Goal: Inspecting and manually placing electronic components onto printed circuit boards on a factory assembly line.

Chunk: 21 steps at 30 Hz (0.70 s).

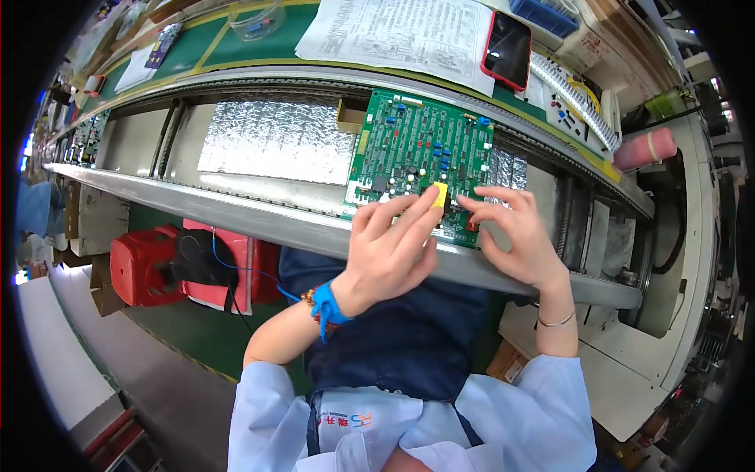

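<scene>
A green circuit board (409,138) filled with small components lies across the rails of a metal conveyor track in front of me. My left hand (393,244) reaches over its near edge with fingers stretched out, the fingertips resting on a yellow block-shaped component (440,193). On the other side of that component is my right hand (515,232), its fingers curved and apart. One of its fingertips comes close to the yellow component, and others hover by the board's right edge; whether they touch anything is unclear. A blue wrist strap (326,307) with a cord circles my left wrist.
Behind the track, printed sheets (393,39) and a red-cased phone (507,51) lie on a green bench. Silver bubble foil (275,141) and a small cardboard box (350,116) sit left of the board. Loose parts (566,118) and a pink roll (645,149) are at right; a red stool (145,267) stands below.
</scene>
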Tool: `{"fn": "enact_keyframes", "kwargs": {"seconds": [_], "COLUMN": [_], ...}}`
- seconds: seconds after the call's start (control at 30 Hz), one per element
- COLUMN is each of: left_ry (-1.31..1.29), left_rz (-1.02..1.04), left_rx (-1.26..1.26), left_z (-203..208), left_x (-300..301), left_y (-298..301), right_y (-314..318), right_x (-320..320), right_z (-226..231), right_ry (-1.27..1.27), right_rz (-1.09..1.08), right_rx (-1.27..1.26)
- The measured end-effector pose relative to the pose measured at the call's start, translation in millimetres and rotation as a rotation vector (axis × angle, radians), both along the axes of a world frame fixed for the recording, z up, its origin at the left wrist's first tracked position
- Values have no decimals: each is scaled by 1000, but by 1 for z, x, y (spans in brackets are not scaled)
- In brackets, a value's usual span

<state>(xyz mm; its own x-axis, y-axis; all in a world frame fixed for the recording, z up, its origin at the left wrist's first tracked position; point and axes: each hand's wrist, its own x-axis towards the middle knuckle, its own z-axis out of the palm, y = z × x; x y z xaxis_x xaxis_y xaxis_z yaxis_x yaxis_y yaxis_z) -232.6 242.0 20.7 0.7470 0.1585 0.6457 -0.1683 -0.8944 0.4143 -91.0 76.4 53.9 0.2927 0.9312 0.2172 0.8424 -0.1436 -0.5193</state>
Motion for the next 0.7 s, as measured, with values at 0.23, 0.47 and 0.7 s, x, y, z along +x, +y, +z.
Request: {"fn": "enact_keyframes", "kwargs": {"seconds": [0.23, 0.47, 0.7], "left_ry": [-258, -407, -328], "left_rz": [76, 82, 137], "left_rx": [47, -119, -339], "left_z": [29, 37, -6], "left_x": [18, 76, 87], "left_y": [59, 122, 143], "right_y": [5, 13, 22], "right_x": [-7, -14, -12], "right_z": [5, 17, 25], "right_ry": [-114, -151, -170], "right_rz": [-59, -77, -61], "right_rx": [-57, -102, -147]}}
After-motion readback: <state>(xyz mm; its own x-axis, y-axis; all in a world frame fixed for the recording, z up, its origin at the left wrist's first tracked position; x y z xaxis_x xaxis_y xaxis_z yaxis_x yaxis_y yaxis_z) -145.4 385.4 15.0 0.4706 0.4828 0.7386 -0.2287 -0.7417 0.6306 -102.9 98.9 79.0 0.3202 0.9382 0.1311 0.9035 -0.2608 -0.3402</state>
